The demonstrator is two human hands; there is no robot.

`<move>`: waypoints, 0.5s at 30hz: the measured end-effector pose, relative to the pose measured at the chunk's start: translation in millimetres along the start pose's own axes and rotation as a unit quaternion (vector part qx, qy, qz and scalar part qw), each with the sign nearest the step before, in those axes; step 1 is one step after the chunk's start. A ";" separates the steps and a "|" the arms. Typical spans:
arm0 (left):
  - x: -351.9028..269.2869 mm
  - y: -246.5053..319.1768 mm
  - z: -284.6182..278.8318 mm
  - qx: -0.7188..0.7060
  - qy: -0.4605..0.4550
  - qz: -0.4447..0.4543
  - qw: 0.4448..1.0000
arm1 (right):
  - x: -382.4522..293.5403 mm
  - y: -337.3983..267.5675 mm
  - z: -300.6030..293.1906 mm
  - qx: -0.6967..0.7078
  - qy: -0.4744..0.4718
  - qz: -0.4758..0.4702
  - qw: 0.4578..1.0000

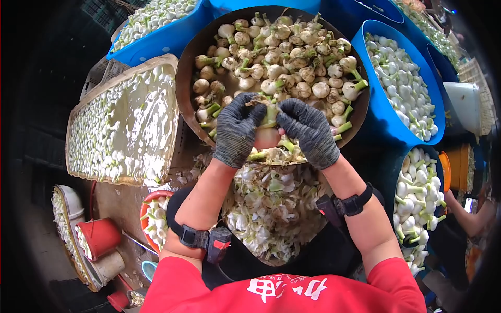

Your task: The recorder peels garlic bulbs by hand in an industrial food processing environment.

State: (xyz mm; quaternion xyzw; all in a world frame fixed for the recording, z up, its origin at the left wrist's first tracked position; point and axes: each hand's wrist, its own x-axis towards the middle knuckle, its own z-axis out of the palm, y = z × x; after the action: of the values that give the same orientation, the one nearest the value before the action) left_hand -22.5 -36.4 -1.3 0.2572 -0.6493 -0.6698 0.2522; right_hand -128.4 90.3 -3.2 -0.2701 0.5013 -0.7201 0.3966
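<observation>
Between my hands is a garlic bulb [267, 138], held by its pale green stem, with the bulb pointing towards me. My left hand [236, 131], in a grey knitted glove, grips the stem from the left, and a brown shred of dry skin [258, 102] sticks out at its fingertips. My right hand [309, 131], gloved alike, pinches the stem from the right. Beyond and beneath both hands stands a wide round basin [186, 74] of muddy, unpeeled garlic bulbs [285, 54] with cut stems. Peeled-off garlic skins [274, 211] lie heaped in front of my body.
At left, a pale tub [172, 64] holds white bulbs in water. Blue tubs [424, 84] of white garlic stand right and behind. A red bowl [156, 193] of bulbs and a red bucket [103, 236] sit lower left. A person's arm [469, 215] shows at far right.
</observation>
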 end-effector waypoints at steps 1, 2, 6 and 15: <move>0.9 1.7 -0.1 0.001 -0.024 -0.001 1.000 | 0.6 -5.6 -0.1 0.004 0.022 0.048 0.999; 1.9 4.2 2.7 0.000 -0.050 -0.001 0.999 | 2.2 -9.7 -3.5 0.002 0.023 0.047 0.999; -0.2 -2.7 11.2 0.096 -0.056 0.056 0.992 | 7.8 -11.1 -12.7 -0.302 0.013 -0.013 0.953; 51.1 -29.0 -48.3 -0.030 0.210 -0.045 0.976 | -53.6 21.0 14.4 -0.361 -0.447 -0.104 0.812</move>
State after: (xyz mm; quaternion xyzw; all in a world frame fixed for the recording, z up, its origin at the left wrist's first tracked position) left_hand -27.9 -105.6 -32.4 0.4134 -0.5496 -0.6306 0.3598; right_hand -81.8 124.3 -17.3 -0.7364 0.4619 -0.3242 0.3732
